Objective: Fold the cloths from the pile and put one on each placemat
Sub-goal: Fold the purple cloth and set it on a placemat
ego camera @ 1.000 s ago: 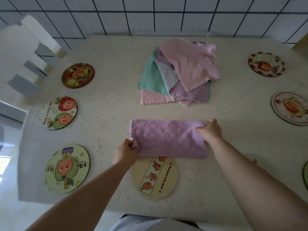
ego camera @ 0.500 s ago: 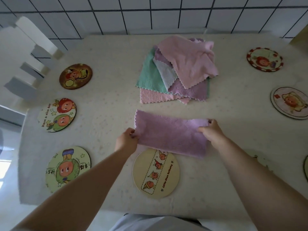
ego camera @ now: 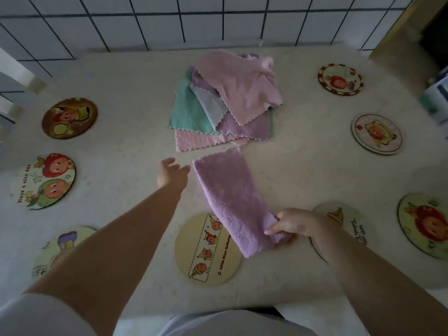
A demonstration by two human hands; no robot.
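A purple cloth (ego camera: 230,197), folded into a long strip, runs from near the pile down toward me. My right hand (ego camera: 294,224) pinches its near end, which overlaps the right rim of a cream round placemat (ego camera: 194,258). My left hand (ego camera: 171,174) hovers with fingers spread just left of the strip's far end, not touching it. The pile of cloths (ego camera: 225,100) in pink, purple, green and pale blue lies at the back middle of the table.
Round picture placemats ring the table: three on the left (ego camera: 69,118) (ego camera: 46,180) (ego camera: 60,248), and others on the right (ego camera: 340,79) (ego camera: 377,134) (ego camera: 423,224) (ego camera: 349,221). A tiled wall stands behind. White chair parts (ego camera: 9,93) sit at far left.
The strip lay crosswise with a hand on each end. My left hand has let go and opened; my right hand has swung its end toward me, so the strip now runs lengthwise.
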